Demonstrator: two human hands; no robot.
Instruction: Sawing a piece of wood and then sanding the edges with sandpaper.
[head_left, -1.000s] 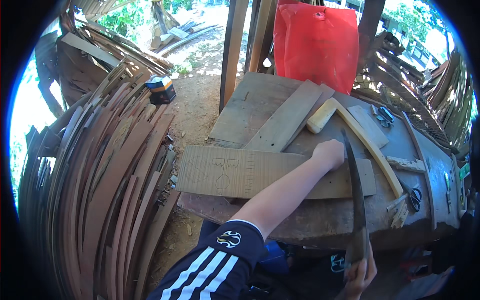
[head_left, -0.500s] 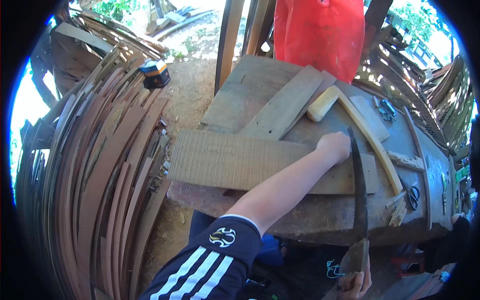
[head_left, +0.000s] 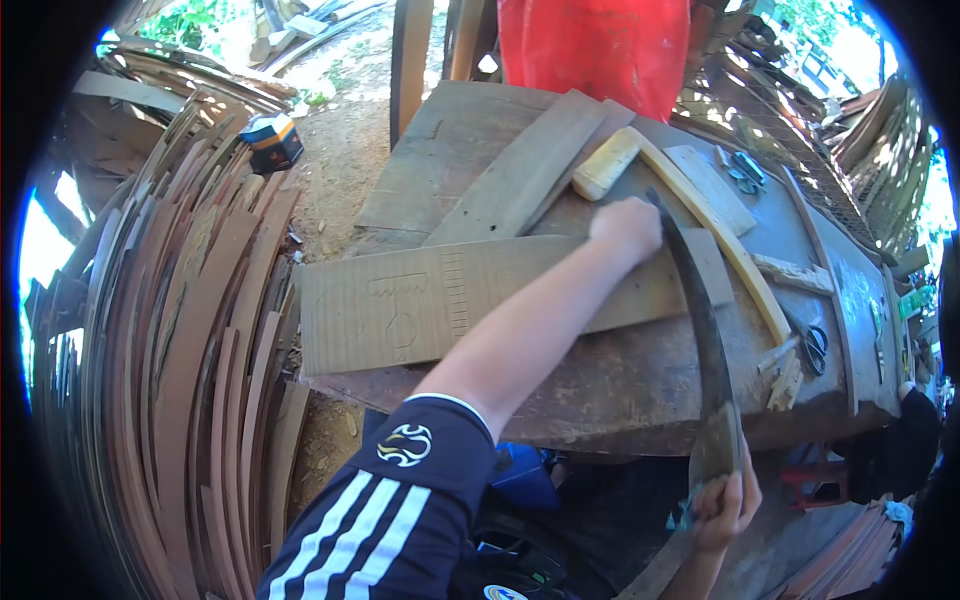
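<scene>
A long wooden board (head_left: 380,345) with pencil-like outlines and a row of short tick marks lies across the workbench. My left hand (head_left: 628,230) is closed at the board's far edge, towards its right end; its fingertips are hidden. In my right hand (head_left: 728,500), below the bench's near edge, is the handle end of a handsaw. The dark, slightly bowed handsaw (head_left: 708,340) crosses over the board's right part, its tip just right of my left hand. Whether its teeth touch the wood I cannot tell.
Other planks (head_left: 530,165) lie beneath and beyond the board on the workbench (head_left: 430,165). A wooden frame saw (head_left: 725,235), scissors (head_left: 815,345) and wood scraps are at right. Stacked strips (head_left: 190,380) fill the left, with a dark box (head_left: 270,143) on top. A red sheet (head_left: 595,50) hangs behind.
My view has shifted, so the bench sits higher and further left. The board has turned, its right end swinging away from me. My right hand and the handsaw have moved forward.
</scene>
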